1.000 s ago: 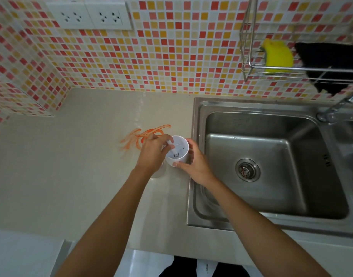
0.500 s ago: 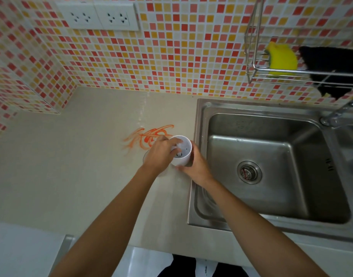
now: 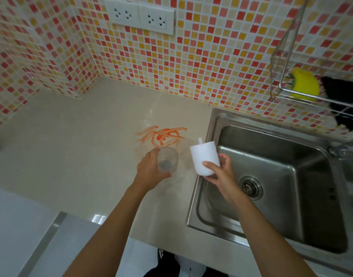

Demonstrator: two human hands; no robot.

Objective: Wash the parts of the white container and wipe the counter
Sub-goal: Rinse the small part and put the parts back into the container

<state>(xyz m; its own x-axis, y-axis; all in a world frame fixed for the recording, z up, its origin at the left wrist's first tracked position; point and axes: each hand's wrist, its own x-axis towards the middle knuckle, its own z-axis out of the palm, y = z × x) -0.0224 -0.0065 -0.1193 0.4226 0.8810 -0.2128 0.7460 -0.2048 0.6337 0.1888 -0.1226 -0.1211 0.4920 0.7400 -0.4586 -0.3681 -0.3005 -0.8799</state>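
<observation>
My right hand [image 3: 219, 172] grips the white container part [image 3: 204, 156], a white cylinder with a small spout at its top, held at the left rim of the steel sink [image 3: 201, 196]. My left hand [image 3: 149, 172] grips the clear cup part [image 3: 167, 159], held just above the beige counter [image 3: 71, 146]. The two parts are apart, a hand's width between them. An orange smear [image 3: 163, 134] marks the counter just behind the cup.
A wire rack [image 3: 287, 62] on the tiled wall at the upper right holds a yellow sponge [image 3: 304, 84] and a black cloth [image 3: 343, 100]. The tap [image 3: 345, 150] juts in at the right edge. Wall sockets [image 3: 139, 16] sit above the counter.
The two parts, held together before, have come apart: my left hand now holds the clear cup and my right hand has drawn the white part away to the right. The camera view has shifted.
</observation>
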